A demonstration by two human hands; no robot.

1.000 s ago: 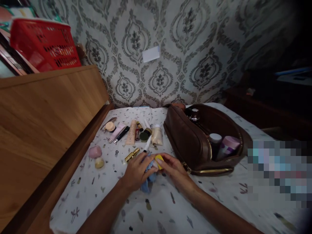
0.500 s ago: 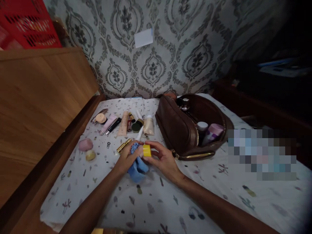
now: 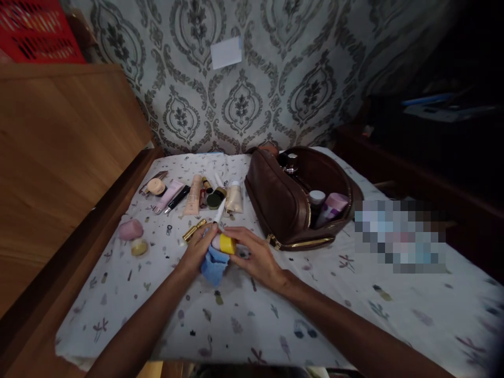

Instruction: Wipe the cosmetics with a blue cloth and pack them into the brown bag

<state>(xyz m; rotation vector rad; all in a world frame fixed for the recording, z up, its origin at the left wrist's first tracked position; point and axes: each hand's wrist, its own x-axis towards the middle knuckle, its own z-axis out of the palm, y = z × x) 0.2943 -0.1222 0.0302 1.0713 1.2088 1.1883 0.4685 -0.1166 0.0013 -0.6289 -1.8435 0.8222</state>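
Your left hand (image 3: 198, 248): grasping one blue cloth (image 3: 214, 269) and one pale container (image 3: 216, 242), left of the brown bag (image 3: 275, 202). Your right hand (image 3: 255, 256): fingers around its yellow cap (image 3: 227, 244). Farther left of the bag: one gold tube (image 3: 193, 231).

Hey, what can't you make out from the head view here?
All in the head view:
- Part of the cloth: hidden by the left hand.
- Inside bottom of the bag: hidden by its near side.
- Red basket: cut off by top and left edges.
- Peach tube print: too small.
- Patch at right: pixelated.
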